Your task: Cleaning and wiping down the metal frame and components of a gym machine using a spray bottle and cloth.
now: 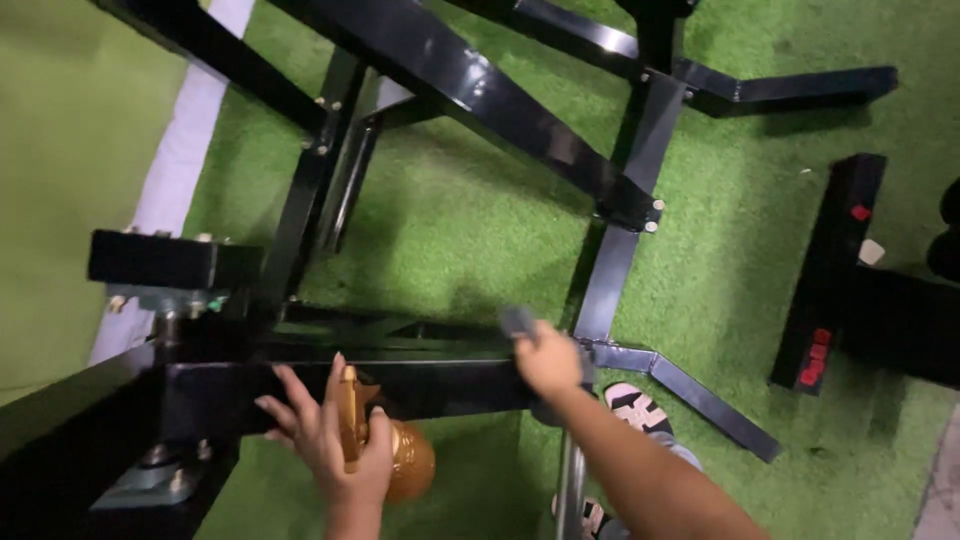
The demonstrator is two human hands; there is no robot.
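Gold spray bottle point(400, 455) gripped in left hand point(335, 440), fingers splayed; right hand point(548, 360) clenches grey cloth point(520, 322) against black frame point(440, 385).

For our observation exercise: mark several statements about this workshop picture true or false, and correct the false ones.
1. The left hand holds a golden-brown bottle. True.
2. The black metal frame stands on bare concrete. False: it stands on green artificial turf.
3. The right hand presses a dark cloth against the frame. True.
4. Both hands are empty. False: each holds something.
5. A sandalled foot shows beside the right arm. True.
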